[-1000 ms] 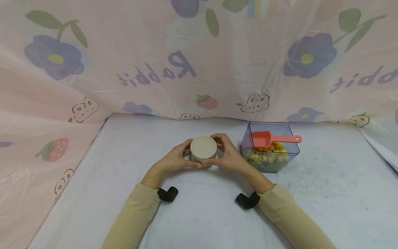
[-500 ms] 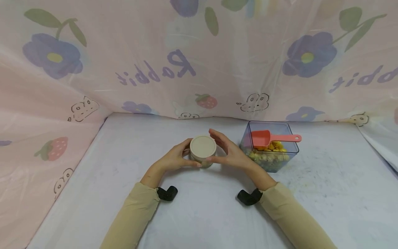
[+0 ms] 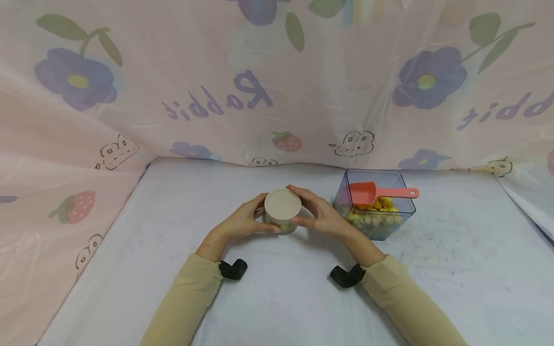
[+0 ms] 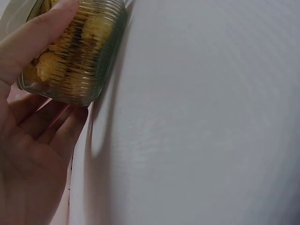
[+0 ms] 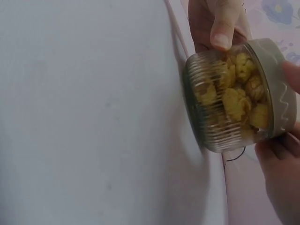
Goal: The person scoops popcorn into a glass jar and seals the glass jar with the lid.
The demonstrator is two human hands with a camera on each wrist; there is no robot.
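Note:
A small ribbed glass jar point(image 5: 220, 103) with yellow popcorn inside stands on the white cloth, capped by a round beige lid point(image 3: 283, 204). From the left, my left hand point(image 3: 242, 220) grips the glass body, thumb in front and fingers behind. My right hand point(image 3: 322, 217) holds the lid's edge from the right side, with its thumb near the front and its fingertips at the back. The lid's wavy-patterned side point(image 5: 280, 89) shows between that thumb and fingers in the right wrist view. In the left wrist view the left thumb point(image 4: 42, 33) presses along the glass.
Right of the jar, close to my right forearm, stands a clear bluish square container point(image 3: 404, 223) with more popcorn. A coral scoop point(image 3: 365, 193) lies across its top, handle over the right rim. A pink printed curtain point(image 3: 303, 105) closes off the back.
My right fingers loosened and spread from the lid, then came back to its edge, at a shifted grip. The left hand and jar stayed in place.

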